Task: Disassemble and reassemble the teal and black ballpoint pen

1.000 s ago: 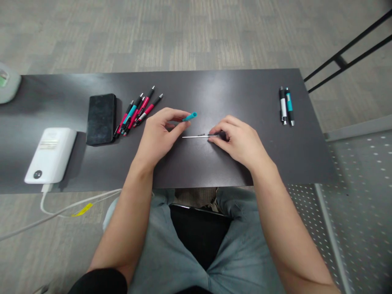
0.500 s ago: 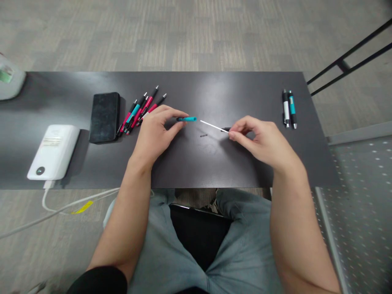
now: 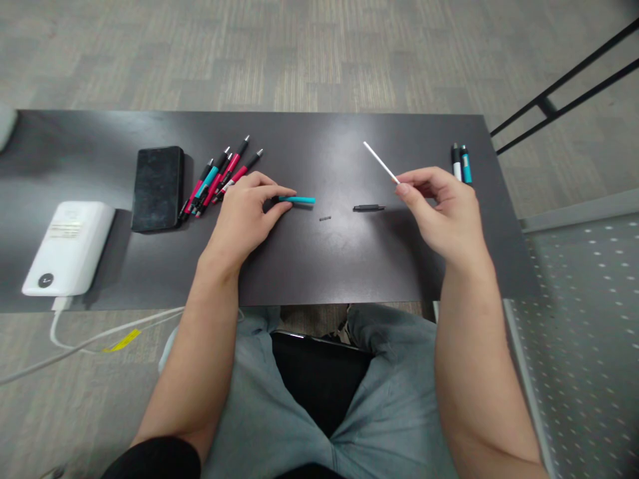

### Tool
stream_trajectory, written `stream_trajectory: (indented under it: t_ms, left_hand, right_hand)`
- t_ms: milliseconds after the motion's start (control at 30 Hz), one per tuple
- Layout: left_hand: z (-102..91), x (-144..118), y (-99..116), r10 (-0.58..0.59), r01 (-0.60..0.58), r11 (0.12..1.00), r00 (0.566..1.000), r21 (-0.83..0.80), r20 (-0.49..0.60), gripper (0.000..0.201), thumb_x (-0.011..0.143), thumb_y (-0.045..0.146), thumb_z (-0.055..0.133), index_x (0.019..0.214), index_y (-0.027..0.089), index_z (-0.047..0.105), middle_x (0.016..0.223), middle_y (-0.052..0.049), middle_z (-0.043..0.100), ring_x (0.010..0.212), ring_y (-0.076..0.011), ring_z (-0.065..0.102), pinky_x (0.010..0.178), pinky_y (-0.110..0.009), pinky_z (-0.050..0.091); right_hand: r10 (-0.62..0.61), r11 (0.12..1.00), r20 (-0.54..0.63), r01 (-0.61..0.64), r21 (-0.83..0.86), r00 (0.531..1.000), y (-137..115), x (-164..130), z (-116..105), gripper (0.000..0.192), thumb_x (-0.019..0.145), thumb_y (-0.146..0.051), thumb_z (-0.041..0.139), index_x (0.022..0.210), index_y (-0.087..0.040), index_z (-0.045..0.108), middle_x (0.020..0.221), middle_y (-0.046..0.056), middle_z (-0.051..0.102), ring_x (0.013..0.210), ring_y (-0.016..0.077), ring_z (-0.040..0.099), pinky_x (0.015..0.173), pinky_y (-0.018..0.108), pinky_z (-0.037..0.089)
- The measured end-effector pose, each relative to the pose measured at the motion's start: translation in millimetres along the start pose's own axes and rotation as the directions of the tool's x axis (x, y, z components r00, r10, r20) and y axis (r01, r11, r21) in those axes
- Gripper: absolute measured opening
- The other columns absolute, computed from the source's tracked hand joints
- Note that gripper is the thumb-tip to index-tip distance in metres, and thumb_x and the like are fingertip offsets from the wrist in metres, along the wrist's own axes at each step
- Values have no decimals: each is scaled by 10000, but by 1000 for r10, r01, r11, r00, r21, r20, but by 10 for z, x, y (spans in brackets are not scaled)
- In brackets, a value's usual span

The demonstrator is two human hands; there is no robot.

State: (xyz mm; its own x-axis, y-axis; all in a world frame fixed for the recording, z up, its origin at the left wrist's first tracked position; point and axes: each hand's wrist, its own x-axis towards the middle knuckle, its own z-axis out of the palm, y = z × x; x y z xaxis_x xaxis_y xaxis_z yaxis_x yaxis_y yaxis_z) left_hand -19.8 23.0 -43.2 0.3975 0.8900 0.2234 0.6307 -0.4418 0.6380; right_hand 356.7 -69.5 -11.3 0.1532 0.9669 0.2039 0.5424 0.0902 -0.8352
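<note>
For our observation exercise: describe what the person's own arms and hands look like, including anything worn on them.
Both forearms are bare, and neither the left hand nor the right hand shows gloves, rings or a watch. A black sleeve covers the left upper arm at the bottom edge; no sleeve shows on the right arm.

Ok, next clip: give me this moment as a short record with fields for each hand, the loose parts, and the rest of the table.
left hand: pinches teal pen barrel, which lies on the table
right hand: holds thin white refill raised, tip pointing up-left
loose parts: small spring and black pen piece between the hands
left side: pile of red and teal pens, black phone, white power bank
right edge: two pens behind the right hand
</note>
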Motion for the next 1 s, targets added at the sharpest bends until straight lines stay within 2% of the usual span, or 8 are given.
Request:
stream_trajectory:
  t_ms: [133,233,367,533,600,700,833,1000]
  left_hand:
    - [86,3,-134,51,-57,995,996,-81,-70,637,1029,973,883,1215,387,1051,1141,-117,837,1123,-401,755,1148,-632,683]
    - [114,-4,-176,51,-58,994,996,-91,-73,601,1030,951,907,1231,402,1047,1149,-108,825,1155,-401,748,1209,-640,668]
    - [78,-16,-146,41,-47,995,997,-88,-63,507,1062,843,931,1294,403,1033,1256,-112,840,1246,-417,754,1284,-660,633]
    - [109,-52,138,88,-93,994,993,-60,-77,325,1049,588,1025,1315,405,989,1403,-115,828,1367,-445,740,1347,-711,566]
    - [201,-84,314,124,-124,992,990,0,-66,251,1050,468,1038,1282,397,973,1443,-115,817,1424,-459,719,1375,-743,518]
    - [370,-123,523,141,-140,987,990,81,-8,221,1048,422,1055,1233,362,949,1562,-147,796,1491,-508,678,1330,-775,506]
    - [484,-126,614,147,-150,982,989,111,35,70,1096,362,985,1110,341,920,1603,-141,817,1529,-524,670,1296,-766,506]
    - [415,-101,650,150,-151,988,988,32,25,87,1139,261,874,1085,329,886,1440,-91,910,1462,-448,740,1324,-734,495]
  right_hand:
    - [-34,995,3,33,97,999,52,-6,21,145,1142,-637,920,1147,-493,932,1217,54,947,1149,424,812,1202,756,687]
    - [-46,993,16,44,112,999,54,-12,23,156,1150,-626,933,1159,-470,937,1206,71,937,1148,433,798,1201,760,676]
    - [-70,989,-9,70,128,998,49,-10,48,163,1144,-583,972,1178,-430,929,1182,72,920,1108,391,798,1154,674,671]
    - [-101,982,-65,110,154,993,34,1,113,284,1128,-603,983,1167,-333,905,1125,79,901,1059,345,827,1065,587,680]
    - [-95,978,-66,105,178,993,13,1,133,314,1129,-627,985,1165,-326,903,1148,92,916,1046,335,836,1065,577,688]
    - [-77,976,-68,89,197,995,-16,-2,163,419,1090,-754,988,1139,-350,884,1126,81,915,1037,346,865,1062,593,728]
    - [-40,972,-62,53,228,997,-42,-7,220,547,1025,-888,984,1118,-373,823,1122,57,921,1073,358,921,1052,598,783]
    - [-42,939,-28,49,342,999,-121,-16,272,495,1029,-785,1023,1060,-363,766,1117,60,929,1118,360,922,1126,626,779]
